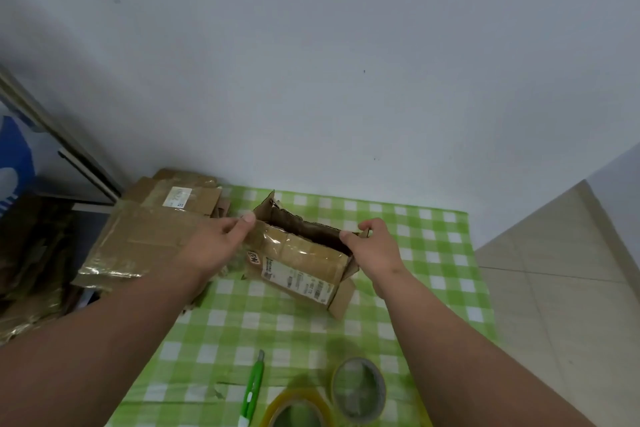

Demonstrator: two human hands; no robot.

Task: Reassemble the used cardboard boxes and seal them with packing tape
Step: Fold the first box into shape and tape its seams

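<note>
I find the box (300, 255) mid-bench (433, 253), being opened into shape: left hand (221, 246) and right hand (375, 246) each have fingers (247, 218) clamped on an end of its rim. Sealing is not begun. Next, in my judgement: fold the flaps shut, then fetch the tape (358, 390) lying near.

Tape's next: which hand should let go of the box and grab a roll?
Probably right. Both tape rolls lie near-right, below the right hand; the left hand would cross over while pinching the box.

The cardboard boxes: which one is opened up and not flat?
The small labelled box held by both hands, left hand and right hand; the boxes stacked at left lie flat.
</note>
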